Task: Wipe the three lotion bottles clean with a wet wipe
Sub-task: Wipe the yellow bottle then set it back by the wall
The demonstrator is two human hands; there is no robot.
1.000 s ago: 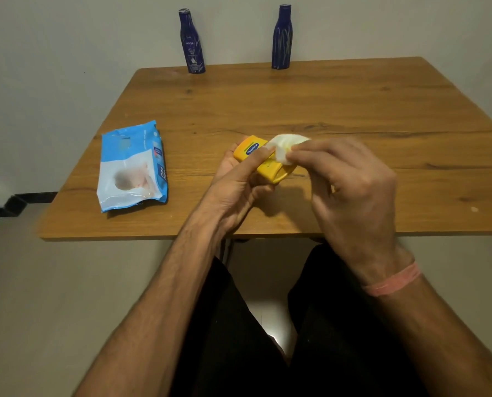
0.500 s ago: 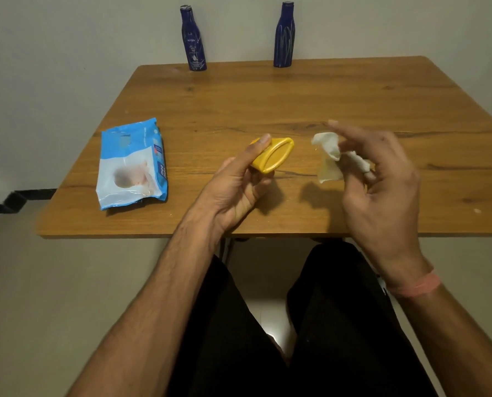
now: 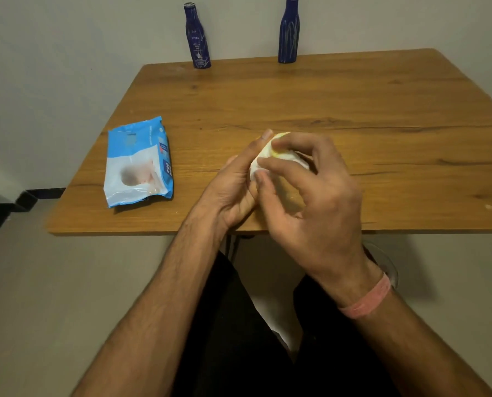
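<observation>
Just right of centre frame, the left hand (image 3: pixel 233 193) cradles the small yellow lotion bottle (image 3: pixel 279 136) from below, fingers curled to steady it, while the right hand (image 3: pixel 310 202) pinches the wet wipe (image 3: pixel 260 164) around it, presumably so the cloth covers its whole surface. Only a sliver of yellow shows. Top of frame, two dark blue bottles (image 3: pixel 198 38) (image 3: pixel 289 30) stand at the far edge of the tabletop (image 3: pixel 353 110), well apart and waiting. At left lies the wipes pack (image 3: pixel 138 164), clear of the hands; nothing blocks the reach.
</observation>
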